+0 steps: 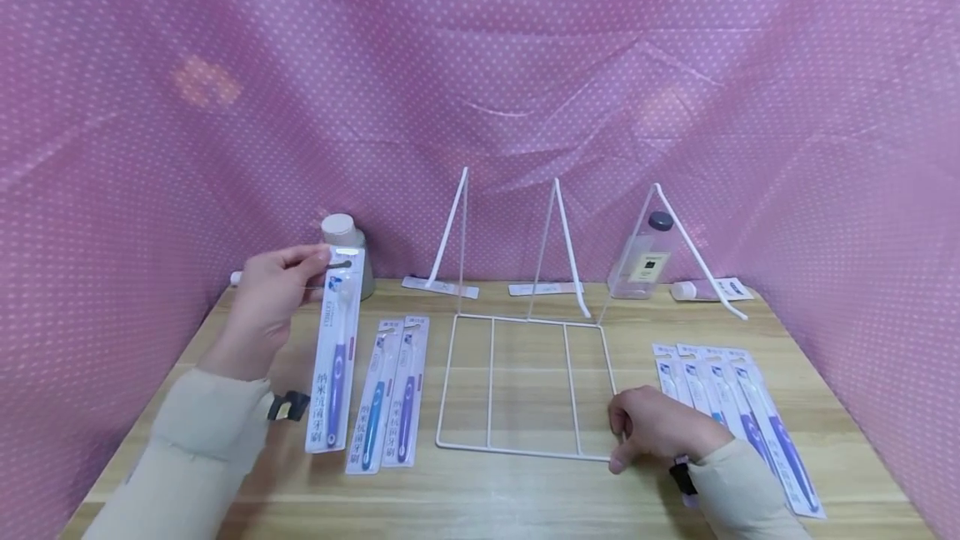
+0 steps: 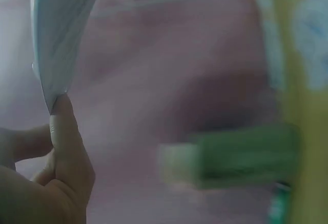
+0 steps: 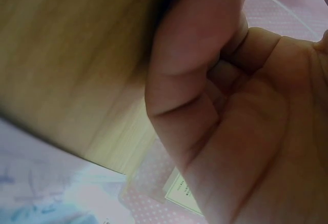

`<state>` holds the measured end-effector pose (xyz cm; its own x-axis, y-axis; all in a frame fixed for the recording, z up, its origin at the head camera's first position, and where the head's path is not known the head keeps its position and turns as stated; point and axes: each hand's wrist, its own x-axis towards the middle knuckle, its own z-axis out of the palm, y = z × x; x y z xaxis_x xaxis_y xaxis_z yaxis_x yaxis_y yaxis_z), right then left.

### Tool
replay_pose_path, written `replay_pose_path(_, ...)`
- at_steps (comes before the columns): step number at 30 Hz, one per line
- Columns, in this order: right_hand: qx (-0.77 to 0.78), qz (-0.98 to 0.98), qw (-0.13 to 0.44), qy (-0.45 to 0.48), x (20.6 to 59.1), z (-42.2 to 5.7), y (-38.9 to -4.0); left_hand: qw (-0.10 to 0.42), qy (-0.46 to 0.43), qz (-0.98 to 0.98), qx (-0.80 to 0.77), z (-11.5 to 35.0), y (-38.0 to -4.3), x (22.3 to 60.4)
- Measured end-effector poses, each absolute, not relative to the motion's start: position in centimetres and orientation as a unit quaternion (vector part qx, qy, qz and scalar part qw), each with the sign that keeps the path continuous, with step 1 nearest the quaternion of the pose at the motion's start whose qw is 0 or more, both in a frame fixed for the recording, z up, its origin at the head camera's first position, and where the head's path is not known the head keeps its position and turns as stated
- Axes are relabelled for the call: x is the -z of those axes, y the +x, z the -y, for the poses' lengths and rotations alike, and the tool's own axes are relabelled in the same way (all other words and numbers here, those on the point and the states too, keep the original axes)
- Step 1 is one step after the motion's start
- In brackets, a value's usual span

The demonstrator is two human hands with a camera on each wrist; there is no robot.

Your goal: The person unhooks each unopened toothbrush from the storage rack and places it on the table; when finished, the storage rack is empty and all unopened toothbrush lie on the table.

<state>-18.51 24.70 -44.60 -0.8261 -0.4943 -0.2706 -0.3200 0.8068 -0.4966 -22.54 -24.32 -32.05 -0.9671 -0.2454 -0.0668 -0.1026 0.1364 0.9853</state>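
Observation:
My left hand [image 1: 262,294] pinches the top of a packaged toothbrush [image 1: 335,357] with a purple handle, holding it upright above the table. In the left wrist view the thumb and fingers meet at the edge of its pale package [image 2: 66,39]. Below and beside it lie a blue packaged toothbrush [image 1: 372,407] and a purple packaged toothbrush [image 1: 406,402]. My right hand [image 1: 663,423], fingers curled, grips the near right corner of a white wire rack [image 1: 489,382]; that corner is hidden by the hand. The rack has three bent prongs rising at its back.
Several packaged toothbrushes [image 1: 783,440] overlap at the right, partly behind the right hand. Along the back stand a white-capped bottle [image 1: 339,229] and a clear dark-capped bottle [image 1: 645,265]. A tube [image 1: 711,289] lies beside the latter. Pink dotted cloth [image 1: 480,90] encloses the wooden table [image 1: 525,507].

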Motion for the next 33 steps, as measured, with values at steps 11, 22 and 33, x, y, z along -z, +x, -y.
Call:
replay_pose_path(11, 0.219, -0.930, 0.201, -0.215, 44.5, -24.9, -18.1, -0.067, 0.175, 0.740, 0.646, 26.2, -27.0, 40.4)
replay_pose_path(22, 0.219, -0.932, 0.192, -0.215, 44.6, -25.1, -18.3, -0.085, 0.202, 0.775, 0.593, 25.3, -29.0, 43.1)
replay_pose_path(33, 0.212, -0.935, 0.188, -0.213, 44.6, -25.2, -18.3, -0.104, 0.188, 0.843, 0.493, 24.6, -29.1, 43.6)
